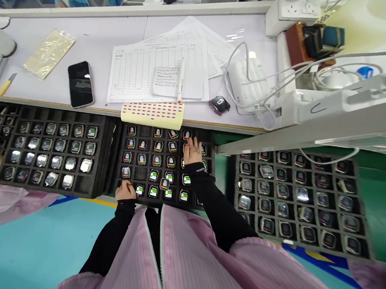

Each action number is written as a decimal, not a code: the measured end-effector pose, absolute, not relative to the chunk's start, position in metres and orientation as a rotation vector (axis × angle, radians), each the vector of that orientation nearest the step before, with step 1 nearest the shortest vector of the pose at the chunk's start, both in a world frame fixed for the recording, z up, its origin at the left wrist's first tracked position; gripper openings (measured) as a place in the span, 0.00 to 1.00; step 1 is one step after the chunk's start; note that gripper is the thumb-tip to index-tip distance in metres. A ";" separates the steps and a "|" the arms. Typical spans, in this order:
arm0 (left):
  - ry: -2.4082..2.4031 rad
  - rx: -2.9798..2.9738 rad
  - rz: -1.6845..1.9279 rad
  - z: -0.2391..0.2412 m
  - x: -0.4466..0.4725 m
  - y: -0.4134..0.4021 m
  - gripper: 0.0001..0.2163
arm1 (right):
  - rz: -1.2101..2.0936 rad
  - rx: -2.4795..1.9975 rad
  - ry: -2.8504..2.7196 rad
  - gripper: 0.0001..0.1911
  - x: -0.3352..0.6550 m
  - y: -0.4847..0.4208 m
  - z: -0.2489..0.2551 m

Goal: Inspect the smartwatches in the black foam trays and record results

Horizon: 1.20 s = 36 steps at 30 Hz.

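- The watches (pixel 153 191) are seated in compartments of the middle tray (pixel 140 174), below the desk (pixel 98 34).
- One watch (pixel 165 183) is laid askew across a divider.
- The right hand (pixel 193 152) is held over watches at the tray's right side, fingers straightened and slightly parted; contact cannot be told.
- The left hand (pixel 125 191) is placed at the near left corner, fingers curled; its grip cannot be told.
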<state>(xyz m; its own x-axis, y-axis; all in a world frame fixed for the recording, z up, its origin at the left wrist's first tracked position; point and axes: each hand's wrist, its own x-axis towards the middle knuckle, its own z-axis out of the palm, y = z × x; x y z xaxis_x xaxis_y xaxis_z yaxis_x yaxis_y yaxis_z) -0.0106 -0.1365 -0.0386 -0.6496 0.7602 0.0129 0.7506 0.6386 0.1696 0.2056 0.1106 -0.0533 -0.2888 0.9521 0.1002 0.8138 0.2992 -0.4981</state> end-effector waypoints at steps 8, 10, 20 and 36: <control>2.791 1.318 0.263 -0.038 -0.010 -0.137 0.06 | 0.421 -1.661 -2.272 0.30 0.194 0.117 -0.056; 2.795 1.327 0.269 -0.038 -0.010 -0.137 0.06 | 0.424 -1.611 -2.272 0.30 0.189 0.115 -0.054; 2.784 1.330 0.284 -0.040 -0.010 -0.138 0.06 | 0.536 -1.379 -2.403 0.30 0.162 0.105 -0.047; 2.748 1.281 0.291 -0.039 -0.009 -0.141 0.07 | 0.636 -1.191 -2.594 0.36 0.113 0.107 -0.041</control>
